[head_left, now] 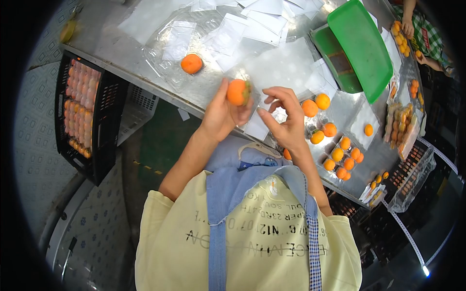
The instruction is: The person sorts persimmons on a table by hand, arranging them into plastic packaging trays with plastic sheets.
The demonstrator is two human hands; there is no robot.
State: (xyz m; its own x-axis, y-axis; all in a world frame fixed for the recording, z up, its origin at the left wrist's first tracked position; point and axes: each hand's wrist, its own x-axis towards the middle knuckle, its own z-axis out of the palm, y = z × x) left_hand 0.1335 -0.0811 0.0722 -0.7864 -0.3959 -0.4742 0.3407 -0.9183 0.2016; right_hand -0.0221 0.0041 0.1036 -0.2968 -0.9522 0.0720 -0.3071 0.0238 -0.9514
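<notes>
My left hand [223, 112] is wrapped round an orange persimmon [236, 92] with a green-brown top, above the front edge of the metal table [97, 56]. To its right, my right hand [286, 116] is raised with its fingers curved and apart, not touching the fruit. Another orange fruit [191, 63] sits on clear plastic beyond my left hand. Just right of my right hand are several loose orange fruits [309, 108]. White sheets [264, 26] and clear plastic lie across the table's far side.
A green bin [361, 48] stands at the back right. Packed fruit [342, 157] sits on the right. A black crate [92, 121] of fruit stands left of the table. Bagged fruit [400, 126] lies further right. Another person's hand [407, 28] is at the top right.
</notes>
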